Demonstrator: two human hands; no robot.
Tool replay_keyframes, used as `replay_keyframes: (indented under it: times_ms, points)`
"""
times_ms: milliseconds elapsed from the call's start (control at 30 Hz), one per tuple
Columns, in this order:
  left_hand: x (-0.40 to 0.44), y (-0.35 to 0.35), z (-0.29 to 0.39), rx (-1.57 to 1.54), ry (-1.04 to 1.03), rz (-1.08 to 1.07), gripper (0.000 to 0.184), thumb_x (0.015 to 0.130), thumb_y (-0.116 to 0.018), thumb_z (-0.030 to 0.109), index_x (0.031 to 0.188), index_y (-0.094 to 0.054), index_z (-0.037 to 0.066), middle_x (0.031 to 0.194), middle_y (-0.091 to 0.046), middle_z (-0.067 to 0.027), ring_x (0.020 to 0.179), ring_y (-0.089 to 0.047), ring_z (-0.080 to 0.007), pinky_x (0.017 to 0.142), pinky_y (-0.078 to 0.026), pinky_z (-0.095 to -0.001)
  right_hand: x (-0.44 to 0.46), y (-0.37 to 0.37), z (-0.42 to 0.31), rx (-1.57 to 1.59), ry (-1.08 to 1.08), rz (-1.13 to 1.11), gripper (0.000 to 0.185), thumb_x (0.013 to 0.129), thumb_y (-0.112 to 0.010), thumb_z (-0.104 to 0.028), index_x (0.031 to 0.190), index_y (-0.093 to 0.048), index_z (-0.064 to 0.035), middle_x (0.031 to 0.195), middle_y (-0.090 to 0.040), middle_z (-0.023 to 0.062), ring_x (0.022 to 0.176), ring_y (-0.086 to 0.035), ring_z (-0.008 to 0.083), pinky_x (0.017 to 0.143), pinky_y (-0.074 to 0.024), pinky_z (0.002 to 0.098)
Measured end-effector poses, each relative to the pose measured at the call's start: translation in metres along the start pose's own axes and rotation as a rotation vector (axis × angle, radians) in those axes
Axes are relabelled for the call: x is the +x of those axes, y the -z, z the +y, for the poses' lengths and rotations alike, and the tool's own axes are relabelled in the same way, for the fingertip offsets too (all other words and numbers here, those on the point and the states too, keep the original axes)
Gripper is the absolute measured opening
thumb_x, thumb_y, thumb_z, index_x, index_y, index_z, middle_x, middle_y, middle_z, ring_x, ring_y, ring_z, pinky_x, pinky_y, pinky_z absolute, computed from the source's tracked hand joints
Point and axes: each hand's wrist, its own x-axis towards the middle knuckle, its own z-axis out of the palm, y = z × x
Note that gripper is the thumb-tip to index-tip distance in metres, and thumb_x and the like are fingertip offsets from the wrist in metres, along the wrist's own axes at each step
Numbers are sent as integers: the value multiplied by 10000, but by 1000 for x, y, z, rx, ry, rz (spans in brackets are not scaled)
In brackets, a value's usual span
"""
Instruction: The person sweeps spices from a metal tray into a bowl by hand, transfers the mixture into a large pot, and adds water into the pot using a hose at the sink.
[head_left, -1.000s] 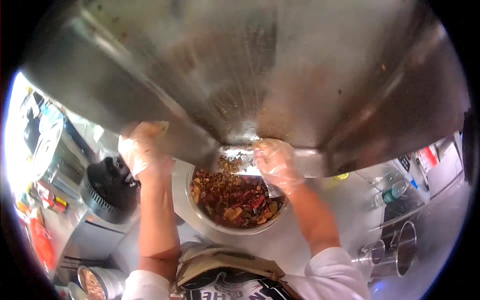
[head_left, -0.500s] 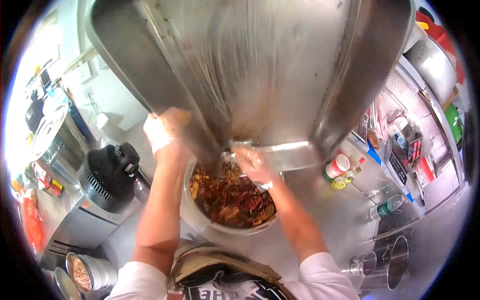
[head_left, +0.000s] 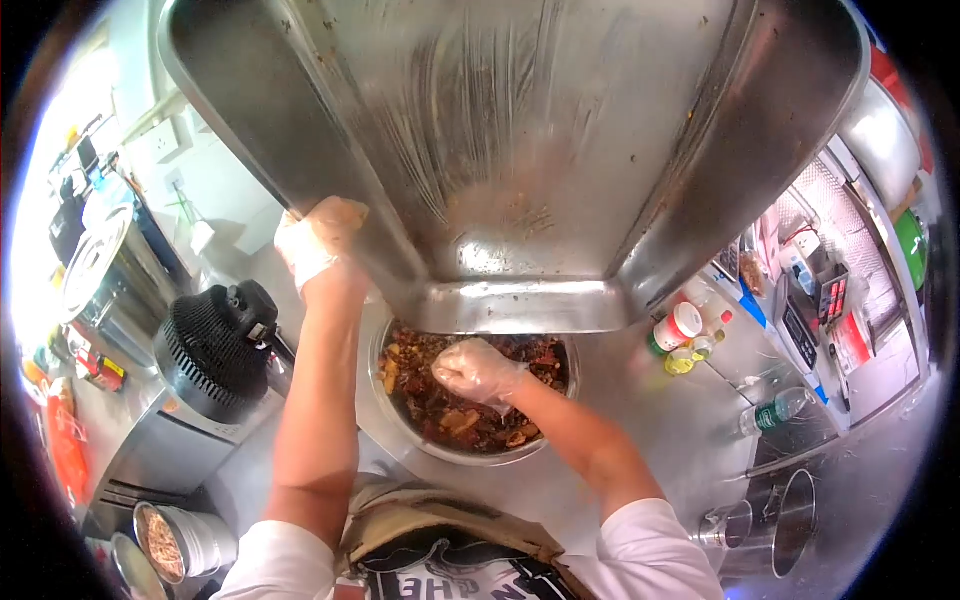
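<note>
A large, deep steel tray [head_left: 480,120] is tilted steeply, its inside facing me and streaked with residue. My left hand [head_left: 322,240], in a clear plastic glove, is closed on the tray's left rim. Below the tray's lower end sits a round metal bowl [head_left: 490,460] of dark red and brown dried spices [head_left: 425,405], with some yellowish pieces among them. My right hand [head_left: 478,372], also gloved, is curled closed just over the spices. Whatever its fingers may hold is hidden.
On the left stand a black fan-like device [head_left: 210,350], a tall steel pot [head_left: 125,280] and a white bucket [head_left: 195,545] of pale bits. To the right are a red-and-white container [head_left: 678,326], a plastic bottle [head_left: 778,412] and a steel pot [head_left: 795,525].
My right hand has moved from the tray's lower end down over the bowl, its fingers now curled. The tray has shifted slightly, exposing its whole lower lip; my left hand still grips it.
</note>
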Motion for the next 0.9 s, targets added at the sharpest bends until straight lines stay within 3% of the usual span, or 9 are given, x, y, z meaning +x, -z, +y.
replay_keyframes:
  times_ms: [133,200,267,400,500,600,733,800,900]
  points:
    - [10,11,-12,419,-203,-102,174,768,-614,116,836,-750,32,877,-705,-153,828,-652,-270,743,-510,-350,-16,36,7,141,-413,572,205,939,-555,-236,904,-669,-69,885,-682,128,845,-650,253,827,-514,421]
    - [18,15,-15,477,-210,-121,148,756,-663,112,851,-759,52,916,-710,-154,846,-658,-275,746,-518,-359,-10,57,30,-502,-217,641,187,901,-565,-198,967,-686,-72,1009,-685,151,998,-641,264,957,-468,430]
    - [23,15,-16,521,-211,-107,122,748,-688,98,842,-742,42,896,-706,-150,828,-659,-268,744,-526,-362,-16,62,9,-803,-304,40,269,914,-540,-206,1065,-702,-53,1176,-675,152,1166,-589,319,1073,-404,439]
    - [17,6,-11,141,-19,27,104,752,-616,30,778,-666,-56,771,-675,-146,710,-649,-243,700,-524,-338,-39,0,-7,-252,-10,222,343,971,-528,-303,1154,-698,-68,1258,-652,158,1297,-522,308,1156,-342,400]
    - [26,18,-16,103,60,-14,131,737,-597,42,799,-665,-51,812,-669,-133,738,-638,-243,719,-519,-341,-65,57,-5,-426,-493,353,380,898,-591,-319,1138,-668,-35,1166,-663,187,1117,-607,365,984,-483,491]
    - [49,36,-33,-109,241,-85,170,709,-589,70,809,-665,-45,841,-666,-122,795,-624,-229,761,-507,-339,-81,91,40,-643,-889,822,643,989,-460,-389,1425,-416,82,1481,-404,285,1398,-356,398,1191,-237,448]
    - [31,28,-14,-87,217,7,178,676,-577,129,779,-664,13,832,-650,-105,805,-605,-247,800,-500,-349,-41,61,34,-711,-735,700,641,1003,-435,-387,1428,-413,92,1491,-391,284,1395,-368,390,1193,-236,455]
    - [47,45,-27,57,99,-65,195,652,-577,142,781,-670,29,835,-647,-96,816,-603,-250,803,-499,-353,-25,103,-58,24,-744,274,500,984,-477,-349,1241,-586,65,1342,-517,282,1295,-465,383,1135,-319,466]
    - [29,27,-13,63,123,57,219,624,-579,160,782,-675,42,843,-644,-84,836,-599,-250,812,-497,-362,-1,41,-34,-219,-244,308,306,934,-540,-284,973,-655,-3,1025,-632,225,1012,-606,370,922,-469,479]
